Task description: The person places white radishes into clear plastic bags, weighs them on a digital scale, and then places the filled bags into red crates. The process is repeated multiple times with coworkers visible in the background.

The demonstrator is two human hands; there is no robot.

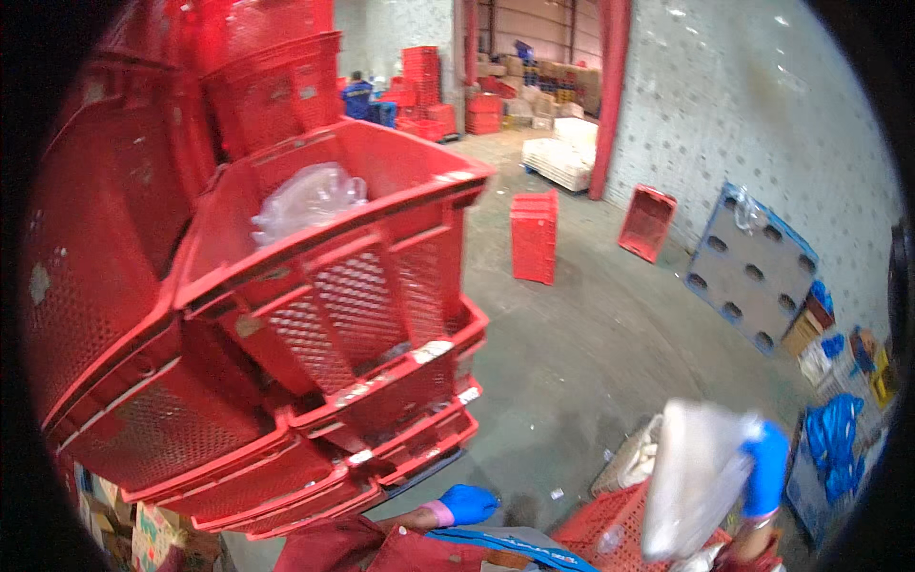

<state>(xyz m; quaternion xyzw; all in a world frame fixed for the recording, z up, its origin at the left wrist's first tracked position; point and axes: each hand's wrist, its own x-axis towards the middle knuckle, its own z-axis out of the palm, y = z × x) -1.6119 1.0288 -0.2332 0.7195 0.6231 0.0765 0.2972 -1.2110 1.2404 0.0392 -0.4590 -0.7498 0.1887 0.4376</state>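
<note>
My right hand (pixel 766 468), in a blue glove, grips the edge of a blurred white bundle (pixel 690 472) that looks like plastic. Below the bundle is a red perforated plastic crate (pixel 607 525), partly hidden by it. In its blue glove with a pink cuff, my left hand (pixel 468 504) hangs by my waist, fingers curled and nothing visible in them. To the left of both hands rises a tall stack of red plastic crates (pixel 429 279). A clear plastic bag (pixel 311 200) lies in the open crate of the front stack.
A grey pallet (pixel 750 268) leans on the pale wall at right, near a tilted red crate (pixel 647 223). More red crates (pixel 534 236) stand upright on the floor. Blue plastic bags (pixel 833 447) lie far right. A person (pixel 357 96) is at the back by crate stacks.
</note>
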